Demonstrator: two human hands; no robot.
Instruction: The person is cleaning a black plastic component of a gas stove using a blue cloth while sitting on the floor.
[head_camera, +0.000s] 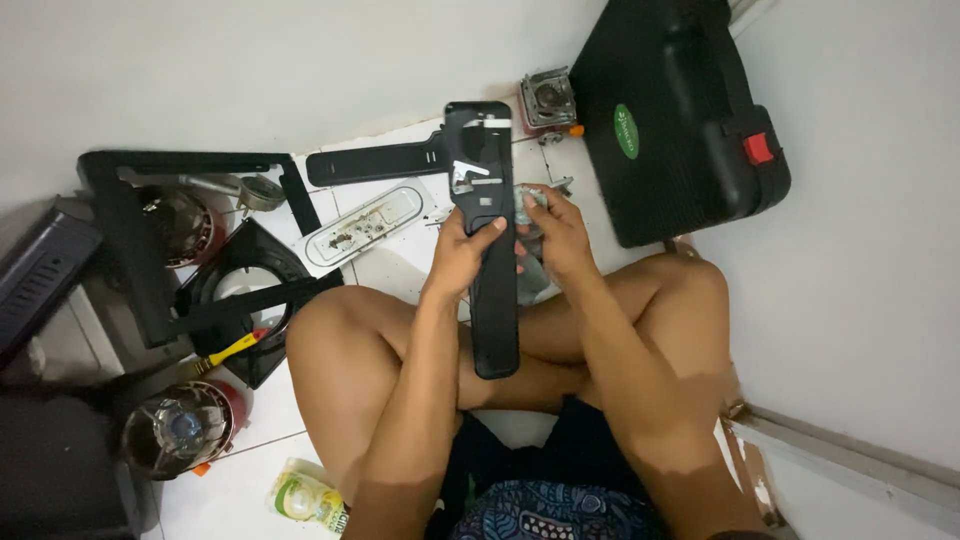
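Left hand (462, 252) clamped on long black panel (487, 240), held upright over crossed legs. Right hand (556, 232) closed around small grey part (530, 198) at panel's right edge. Beside: black carry case (680, 110), yellow-handled screwdriver (228, 351), white tile floor (395, 265).

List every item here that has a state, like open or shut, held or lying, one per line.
Long black panel: held upright across the legs by the left hand.
Right hand: grip closed on a small grey part, too blurred to name.
Black carry case: shut, red latch down.
Black frame: lying on the floor, taken apart.
Yellow-handled screwdriver: lying unused.
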